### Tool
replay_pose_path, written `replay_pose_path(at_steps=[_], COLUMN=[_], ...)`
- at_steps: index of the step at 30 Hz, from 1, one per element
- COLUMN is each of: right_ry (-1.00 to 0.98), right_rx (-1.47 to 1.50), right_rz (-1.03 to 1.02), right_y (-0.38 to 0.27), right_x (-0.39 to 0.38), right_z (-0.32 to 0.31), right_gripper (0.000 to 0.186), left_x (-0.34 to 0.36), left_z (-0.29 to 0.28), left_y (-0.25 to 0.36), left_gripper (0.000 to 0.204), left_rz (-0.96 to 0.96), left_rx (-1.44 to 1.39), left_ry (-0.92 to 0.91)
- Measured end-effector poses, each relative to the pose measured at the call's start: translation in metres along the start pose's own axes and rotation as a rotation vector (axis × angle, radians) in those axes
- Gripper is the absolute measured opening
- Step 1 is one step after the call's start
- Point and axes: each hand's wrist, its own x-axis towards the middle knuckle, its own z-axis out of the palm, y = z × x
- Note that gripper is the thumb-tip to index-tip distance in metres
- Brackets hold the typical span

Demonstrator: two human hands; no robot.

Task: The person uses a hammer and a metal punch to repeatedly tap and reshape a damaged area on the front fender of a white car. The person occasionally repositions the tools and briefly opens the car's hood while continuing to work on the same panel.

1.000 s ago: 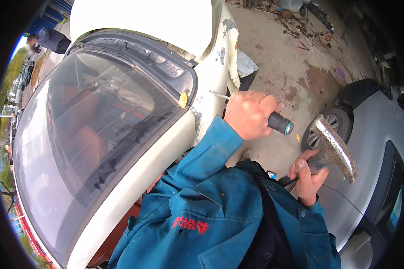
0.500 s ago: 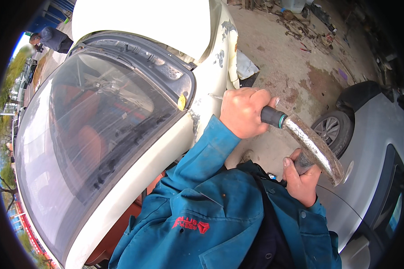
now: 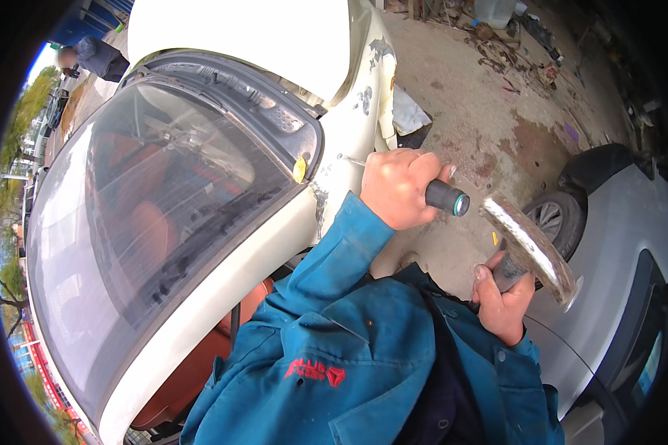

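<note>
My left hand (image 3: 402,187) is closed round the dark handle of a screwdriver (image 3: 447,198) with a teal ring at its butt end. The thin metal shaft points left, its tip at the white car's fender (image 3: 339,176) beside the windshield corner. Whether the tip touches the panel I cannot tell. My right hand (image 3: 506,300) grips a hammer (image 3: 531,252) by its dark grey handle, thumb pressed along it. The worn metal hammer head stands just right of the screwdriver's butt, with a small gap between them.
A yellow leaf (image 3: 299,170) lies by the windshield (image 3: 185,208); the hood (image 3: 237,30) is raised. On the right stands a silver car (image 3: 608,230), its wheel near the hammer. Scrap parts (image 3: 490,55) litter the far floor. Another person (image 3: 100,58) bends over at far left.
The hammer head has come away from the screwdriver's butt, moving slightly right and down, so a gap shows. My left hand keeps the screwdriver nearly in place.
</note>
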Motion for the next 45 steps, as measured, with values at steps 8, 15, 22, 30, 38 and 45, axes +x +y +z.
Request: replay_pose_path(at_steps=[8,15,22,30,38,45], right_ry=[-0.024,-0.029,-0.068,-0.247,-0.004,-0.278], right_rx=[0.193,0.353,0.162,-0.199,0.279,-0.102], right_rz=[-0.405,-0.168,-0.102,-0.168,-0.151,-0.128], right_y=[0.019,0.038,0.035,0.055,0.040,0.057], right_x=[0.008,0.010,0.013,0.023,0.016,0.036], right_z=[-0.007,-0.015,-0.024,-0.023,-0.028,-0.014], right_gripper=[0.019,0.016,0.009,0.009,0.007,0.014], left_x=[-0.004,-0.012,-0.012,-0.009,-0.009,-0.007], left_z=[0.007,0.011,0.014,0.014,0.015,0.002], left_y=[0.000,-0.003,-0.002,-0.006,-0.004,-0.014], left_gripper=[0.032,0.032,0.034,0.036,0.033,0.034], left_rz=[-0.004,0.026,0.046,0.015,0.002,-0.028], left_rx=[0.073,0.114,0.145,0.134,0.169,0.229], left_ry=[-0.050,-0.091,-0.116,-0.065,-0.059,-0.025])
